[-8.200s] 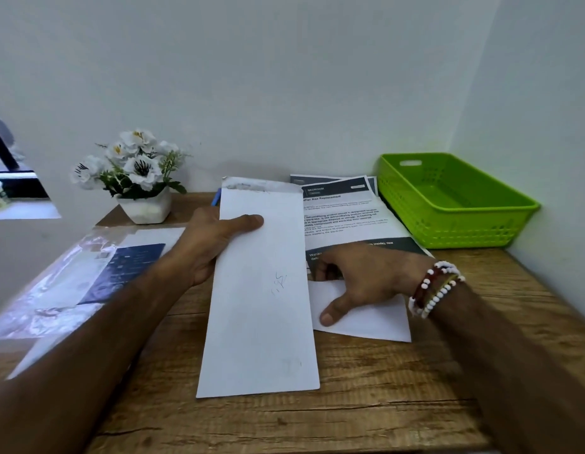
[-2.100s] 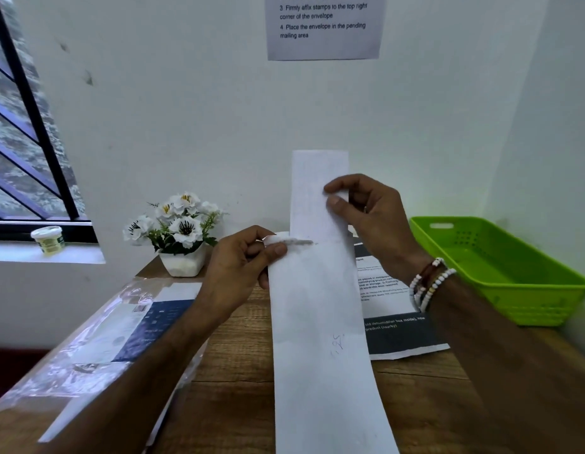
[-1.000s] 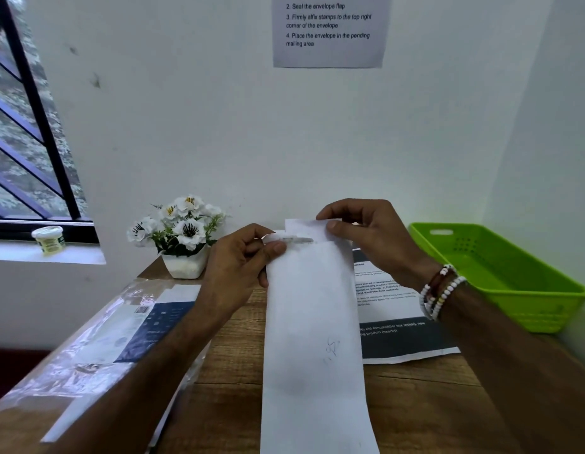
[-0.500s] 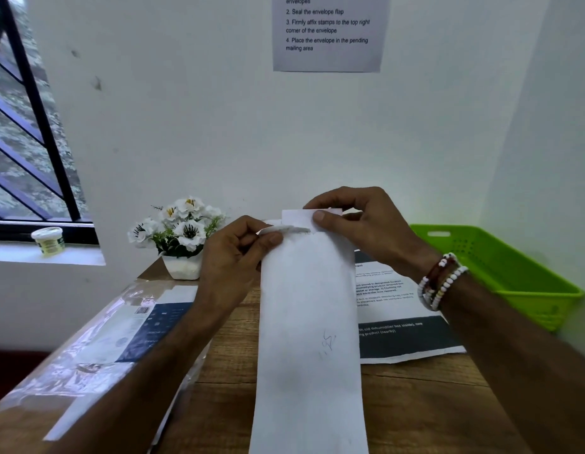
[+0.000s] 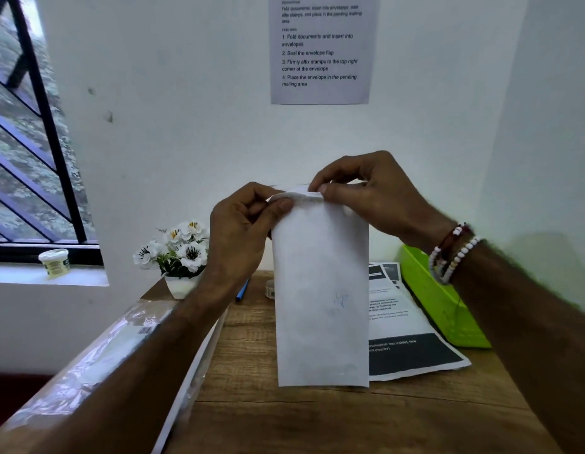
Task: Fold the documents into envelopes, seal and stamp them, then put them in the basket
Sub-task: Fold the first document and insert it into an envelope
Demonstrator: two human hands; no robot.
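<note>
A long white envelope (image 5: 320, 290) hangs upright in the air above the wooden desk (image 5: 317, 417). My left hand (image 5: 242, 237) pinches its top left corner. My right hand (image 5: 366, 191) pinches the top edge at the mouth, thumb in front and fingers behind. The folded document is inside; only a sliver of white shows at the opening. Printed documents (image 5: 406, 335) with dark bands lie on the desk behind the envelope. The green basket (image 5: 438, 303) stands at the right, partly hidden by my right forearm.
A pot of white flowers (image 5: 176, 253) stands at the desk's back left. A blue pen (image 5: 242, 290) and a small tape roll (image 5: 270, 289) lie behind the envelope. A plastic-wrapped stack (image 5: 120, 339) covers the left side. An instruction sheet (image 5: 319, 49) hangs on the wall.
My right hand pushed the folded document down into the envelope until almost none sticks out. Both hands raised the envelope, and its lower end now clears the desk's near edge.
</note>
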